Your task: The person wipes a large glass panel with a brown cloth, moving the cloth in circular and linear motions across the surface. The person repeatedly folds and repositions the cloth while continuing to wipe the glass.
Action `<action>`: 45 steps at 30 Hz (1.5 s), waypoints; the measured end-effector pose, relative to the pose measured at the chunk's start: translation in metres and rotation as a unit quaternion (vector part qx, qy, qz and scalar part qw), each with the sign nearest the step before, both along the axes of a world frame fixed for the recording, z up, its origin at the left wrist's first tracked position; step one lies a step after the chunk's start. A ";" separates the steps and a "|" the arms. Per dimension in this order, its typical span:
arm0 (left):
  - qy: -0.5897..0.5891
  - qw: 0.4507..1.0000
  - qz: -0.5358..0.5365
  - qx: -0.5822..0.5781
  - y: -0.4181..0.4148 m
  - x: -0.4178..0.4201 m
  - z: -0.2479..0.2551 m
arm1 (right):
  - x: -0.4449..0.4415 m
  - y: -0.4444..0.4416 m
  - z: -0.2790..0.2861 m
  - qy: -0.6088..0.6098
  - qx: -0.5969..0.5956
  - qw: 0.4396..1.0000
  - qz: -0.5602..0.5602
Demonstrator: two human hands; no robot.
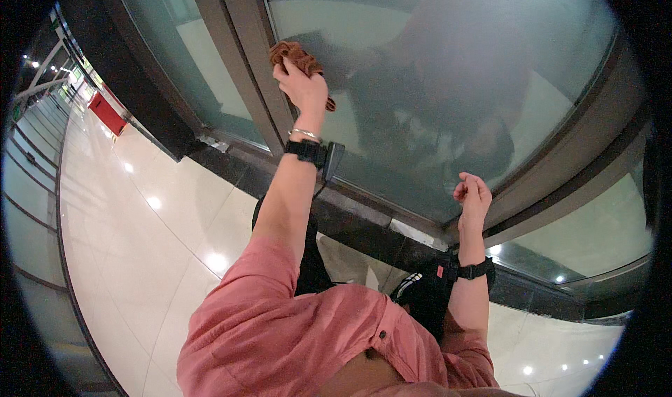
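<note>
My left hand (pixel 302 84) holds a crumpled brown cloth (pixel 295 55) against the left edge of a large glass pane (pixel 388 134), where it meets the dark metal frame. A loose end of the cloth hangs below the palm. My right hand (pixel 472 195) is lower and to the right, near the pane's lower right corner, with its fingers curled in and nothing visible in them. Both wrists wear black straps, and the left one also has a metal bracelet. A blurred reflection shows in the glass.
A brown metal upright (pixel 241 55) separates the pane from another glass panel (pixel 184 45) on the left. Black stone edging (pixel 357 229) runs below the frame. Shiny pale floor tiles (pixel 157 229) stretch left to a glass railing (pixel 31 187); a red box-like object (pixel 106 114) stands farther off.
</note>
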State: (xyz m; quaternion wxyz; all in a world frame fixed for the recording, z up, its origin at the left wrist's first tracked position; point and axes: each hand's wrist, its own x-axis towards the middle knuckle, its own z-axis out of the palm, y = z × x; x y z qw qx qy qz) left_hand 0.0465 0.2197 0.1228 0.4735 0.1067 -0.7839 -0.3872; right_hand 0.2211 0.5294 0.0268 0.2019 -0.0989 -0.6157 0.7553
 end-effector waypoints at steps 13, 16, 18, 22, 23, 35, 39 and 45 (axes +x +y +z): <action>0.082 0.956 -0.135 -0.249 0.076 0.059 -0.003 | 0.005 -0.005 0.007 0.004 -0.003 1.000 -0.005; 0.059 0.990 -0.007 -0.127 0.010 0.008 0.046 | 0.009 0.000 0.003 0.017 -0.012 1.000 -0.005; 0.024 0.999 -0.022 -0.005 -0.002 -0.001 0.085 | 0.008 0.009 -0.006 0.011 -0.010 1.000 -0.008; 0.120 0.964 -0.022 -0.237 0.038 0.031 0.102 | 0.005 0.002 0.000 0.000 -0.016 1.000 -0.013; 0.122 0.943 -0.051 -0.305 0.057 0.039 0.091 | 0.004 0.001 -0.001 0.007 -0.016 1.000 -0.011; 0.142 0.967 -0.014 -0.209 0.000 0.006 0.114 | 0.012 -0.014 0.009 0.012 -0.008 1.000 0.016; 0.144 0.962 0.003 -0.231 -0.001 0.001 0.147 | 0.008 -0.011 0.003 0.004 0.003 0.999 0.048; 0.191 0.772 -0.220 -0.565 0.110 0.084 0.066 | 0.000 -0.016 -0.011 -0.003 0.025 0.999 0.024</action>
